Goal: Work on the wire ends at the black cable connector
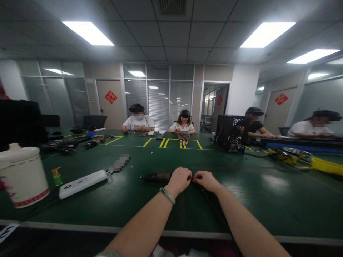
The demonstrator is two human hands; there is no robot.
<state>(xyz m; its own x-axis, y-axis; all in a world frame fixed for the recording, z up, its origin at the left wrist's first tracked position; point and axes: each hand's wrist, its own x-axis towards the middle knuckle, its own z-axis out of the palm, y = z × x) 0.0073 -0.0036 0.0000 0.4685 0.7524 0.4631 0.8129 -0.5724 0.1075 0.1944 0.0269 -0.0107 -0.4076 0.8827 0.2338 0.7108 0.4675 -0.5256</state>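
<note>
A dark, slim electric screwdriver (157, 177) lies on the green table, its narrow tip pointing left. My left hand (180, 179) is closed round its rear end, which the fingers hide. Just to the right, my right hand (207, 180) has thumb and fingers pinched together, almost touching the left fingertips. What sits in that pinch is too small to make out. From below my right hand a dark cable (214, 203) runs down toward the table's near edge. A green and white bangle (167, 196) circles my left wrist.
At left stand a white lidded mug (25, 178), a small green bottle (56, 176) and a white power bank (83, 184). A black computer case (232, 134) is at back right, near a yellow tray (327, 166). Several people sit around the table; tools (91, 142) lie back left.
</note>
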